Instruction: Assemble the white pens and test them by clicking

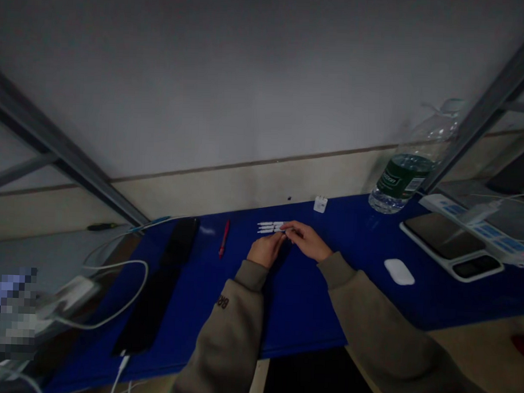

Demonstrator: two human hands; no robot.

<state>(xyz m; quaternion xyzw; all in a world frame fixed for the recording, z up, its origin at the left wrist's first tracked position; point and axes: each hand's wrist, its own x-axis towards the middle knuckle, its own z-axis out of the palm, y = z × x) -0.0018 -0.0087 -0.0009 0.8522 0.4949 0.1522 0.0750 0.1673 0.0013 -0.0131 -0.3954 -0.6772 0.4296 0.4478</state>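
Several slim white pen-like sticks [267,226] lie side by side on a blue tabletop [301,301], their thin tips pointing left. Just at their right ends, my left hand [266,251] and my right hand [307,239] meet with the fingers drawn together. The fingertips of both hands cover that end of the row. Whatever is pinched between them is too small and dark to make out. A red pen [224,239] lies apart, left of my left hand.
Behind my hands stands a white charger [321,204]. A large water bottle [403,167] is by the wall, with a white earbud case [399,271], a white-framed device [452,243] and a power strip [480,224] nearby. Dark phones [148,307] and a white cable [142,284] lie left.
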